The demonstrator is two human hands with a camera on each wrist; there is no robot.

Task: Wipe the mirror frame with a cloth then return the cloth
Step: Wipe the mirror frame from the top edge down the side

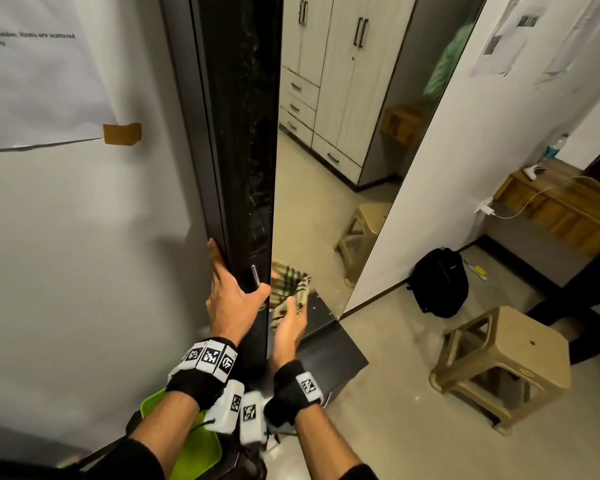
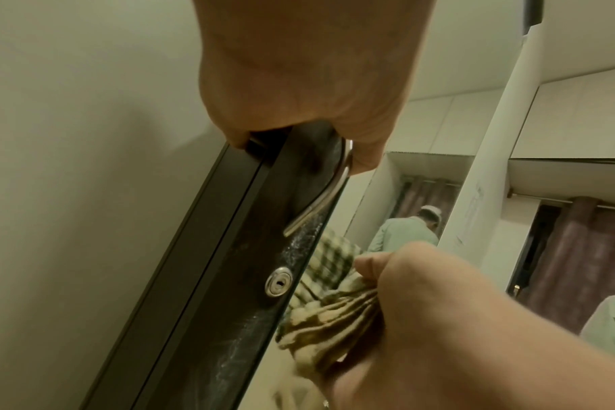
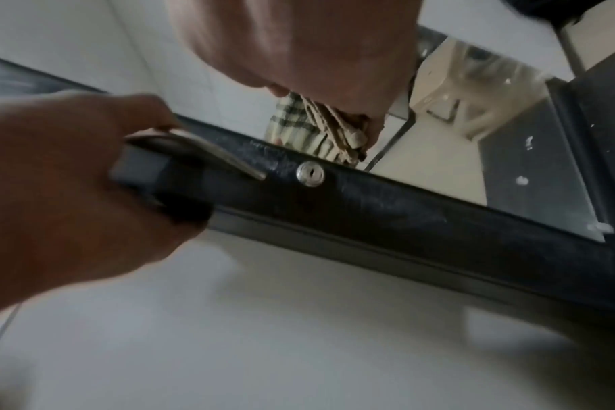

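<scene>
Left hand (image 1: 230, 299) is wrapping around the dark frame (image 1: 246, 133) edge by the metal handle (image 2: 320, 199), steadying it, while the right hand (image 1: 289, 329) is clutching the bunched checked cloth (image 1: 293, 287) just beside the frame's inner edge, against the mirror (image 1: 326, 168). Looks like wiping is mid-way: dusty streaks are still showing around the lock (image 2: 279, 281) and lower down, so plenty is left, plus returning the cloth. Can't tell if the cloth is actually touching the frame, and the right wrist view is blurring badly.

black wristbands (image 1: 201, 381), square-code markers, black sleeves (image 1: 132, 459)
</scene>
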